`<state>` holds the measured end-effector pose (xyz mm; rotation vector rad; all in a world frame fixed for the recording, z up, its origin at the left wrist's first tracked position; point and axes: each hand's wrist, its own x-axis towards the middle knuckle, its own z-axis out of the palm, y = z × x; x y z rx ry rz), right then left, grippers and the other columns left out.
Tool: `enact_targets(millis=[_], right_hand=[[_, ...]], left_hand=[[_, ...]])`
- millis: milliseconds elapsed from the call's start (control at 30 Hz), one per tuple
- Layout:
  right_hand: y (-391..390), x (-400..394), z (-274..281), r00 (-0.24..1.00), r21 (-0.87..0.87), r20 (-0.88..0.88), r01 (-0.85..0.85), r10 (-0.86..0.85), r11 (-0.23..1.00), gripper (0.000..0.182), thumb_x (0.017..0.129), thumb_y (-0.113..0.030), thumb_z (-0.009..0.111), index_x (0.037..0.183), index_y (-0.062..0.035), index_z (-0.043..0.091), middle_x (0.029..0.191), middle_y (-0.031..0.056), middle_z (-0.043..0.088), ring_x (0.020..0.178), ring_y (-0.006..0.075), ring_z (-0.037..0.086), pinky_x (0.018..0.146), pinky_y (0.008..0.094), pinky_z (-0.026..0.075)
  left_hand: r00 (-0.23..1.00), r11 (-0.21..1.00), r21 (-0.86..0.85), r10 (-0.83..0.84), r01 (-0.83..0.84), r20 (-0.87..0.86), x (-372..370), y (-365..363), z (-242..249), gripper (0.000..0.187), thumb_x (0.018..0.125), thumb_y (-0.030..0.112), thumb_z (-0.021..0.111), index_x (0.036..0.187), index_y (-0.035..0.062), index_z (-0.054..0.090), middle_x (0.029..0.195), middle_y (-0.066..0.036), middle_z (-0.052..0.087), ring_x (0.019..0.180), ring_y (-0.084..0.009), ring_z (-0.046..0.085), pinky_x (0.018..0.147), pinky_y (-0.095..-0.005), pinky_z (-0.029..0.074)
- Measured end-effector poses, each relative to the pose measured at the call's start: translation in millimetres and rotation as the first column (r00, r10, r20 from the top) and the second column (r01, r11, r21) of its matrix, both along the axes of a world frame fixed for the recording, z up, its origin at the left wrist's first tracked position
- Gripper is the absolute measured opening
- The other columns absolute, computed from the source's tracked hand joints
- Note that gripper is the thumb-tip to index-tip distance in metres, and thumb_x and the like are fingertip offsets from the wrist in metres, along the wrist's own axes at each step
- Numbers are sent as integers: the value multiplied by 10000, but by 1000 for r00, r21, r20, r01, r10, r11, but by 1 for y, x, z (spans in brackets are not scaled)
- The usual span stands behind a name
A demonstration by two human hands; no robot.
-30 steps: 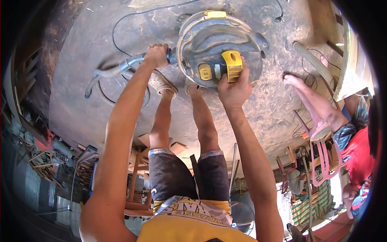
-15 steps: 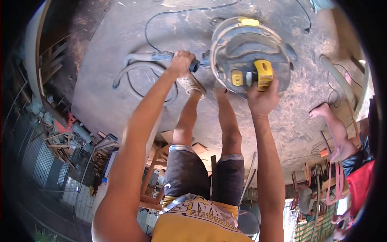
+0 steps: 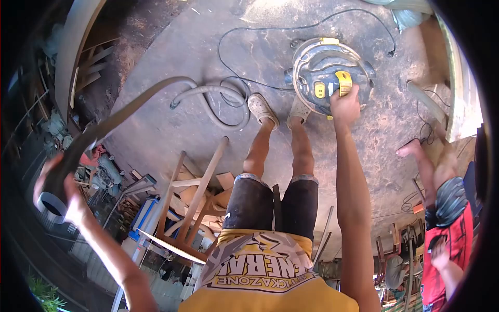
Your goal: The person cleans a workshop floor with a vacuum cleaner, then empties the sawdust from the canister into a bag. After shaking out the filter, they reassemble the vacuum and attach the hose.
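With the right arm stretched straight down, the right hand (image 3: 345, 106) grips the yellow handle (image 3: 342, 82) atop the vacuum (image 3: 328, 73) on the floor (image 3: 176, 67) at 1 o'clock, while the left hand (image 3: 62, 192), raised out at 9 o'clock, is wrapped around the hose (image 3: 119, 117) near its open end.

Person seen from the head camera, looking down the body. The yellow shirt (image 3: 265, 291) is sleeveless, leaving both arms bare, and carries a grey-and-white printed panel with large block lettering across the chest, only partly legible. The dark shorts (image 3: 273, 205) end above the knee, each leg finished with a light patterned hem band. A dark strap hangs between the legs of the shorts. Lower legs are bare. The light-coloured perforated clogs (image 3: 261, 109) are dusty. The left hand (image 3: 65, 195) and right hand (image 3: 345, 106) are ungloved.
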<state>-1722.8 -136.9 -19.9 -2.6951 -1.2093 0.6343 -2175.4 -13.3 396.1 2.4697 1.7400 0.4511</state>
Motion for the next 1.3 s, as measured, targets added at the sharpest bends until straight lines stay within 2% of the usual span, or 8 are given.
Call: enact_targets(millis=[267, 300, 367, 467, 567, 933, 1100, 1300], right_hand=[[-7, -106, 39, 969, 601, 121, -244, 216, 761, 565, 689, -155, 601, 1243, -61, 535, 1150, 190, 459, 1104, 347, 424, 960, 507, 319], [-11, -108, 37, 970, 578, 111, -241, 217, 780, 562, 687, -152, 603, 1239, -70, 540, 1152, 188, 459, 1107, 346, 422, 961, 508, 319], [-18, -97, 29, 970, 548, 101, -238, 219, 802, 550, 683, -135, 609, 1223, -55, 544, 1159, 189, 459, 1117, 338, 417, 956, 503, 321], [-25, -32, 13, 914, 431, 344, -358, 216, 828, 568, 736, -207, 642, 1249, -4, 509, 1135, 203, 450, 1050, 333, 451, 906, 493, 370], [-20, 17, 5, 896, 178, 366, -332, 250, 927, 752, 797, -454, 700, 1347, -19, 427, 1162, 244, 479, 1101, 397, 465, 943, 494, 407], [-4, 13, -31, 934, 228, 76, -356, 348, 906, 496, 882, -263, 709, 1230, 16, 491, 1045, 131, 563, 981, 230, 550, 866, 361, 445], [-14, 36, -32, 980, 103, 21, -197, 195, 975, 454, 895, -223, 692, 1242, -1, 500, 995, 86, 557, 923, 168, 524, 805, 307, 433], [10, 3, -7, 761, -89, 333, -563, 557, 822, 671, 867, -264, 698, 1350, 74, 378, 1281, 290, 453, 1242, 405, 423, 1061, 481, 320]], left_hand=[[957, 956, 119, 279, -268, -85, -130, -42, 71, 376, 962, 119, 460, 1267, -100, 478, 1149, -220, 641, 1054, -279, 634, 965, -397, 480], [861, 992, 119, 102, -48, -499, -123, -17, 47, 360, 941, 111, 519, 1252, -68, 538, 1189, -194, 639, 1060, -231, 623, 960, -353, 473], [937, 938, -38, 340, -344, -76, -169, 16, -49, 459, 883, 165, 663, 1258, -63, 529, 1148, -150, 656, 1084, -200, 592, 1004, -329, 421], [890, 978, -163, 45, -133, -454, -210, 44, -205, 792, 822, 357, 733, 1383, -69, 371, 1383, -270, 449, 1301, -359, 439, 1078, -394, 347], [719, 668, -455, 174, -588, -673, -296, 15, -434, 781, 826, 470, 682, 1335, -78, 457, 1363, -288, 475, 1288, -382, 454, 1056, -376, 383], [559, 171, -829, 807, -532, -192, -48, -82, -848, 795, 746, 510, 728, 1237, -93, 561, 1284, -237, 574, 1209, -304, 547, 997, -364, 433], [76, 10, -813, 996, -582, -43, -25, -72, -821, 416, 719, 209, 709, 1018, -71, 637, 1001, -148, 670, 839, -255, 628, 775, -364, 492], [204, 598, -788, 798, -147, 567, -27, -108, -588, 121, 783, 59, 630, 890, 51, 574, 800, -38, 622, 772, -125, 564, 686, -287, 459]])
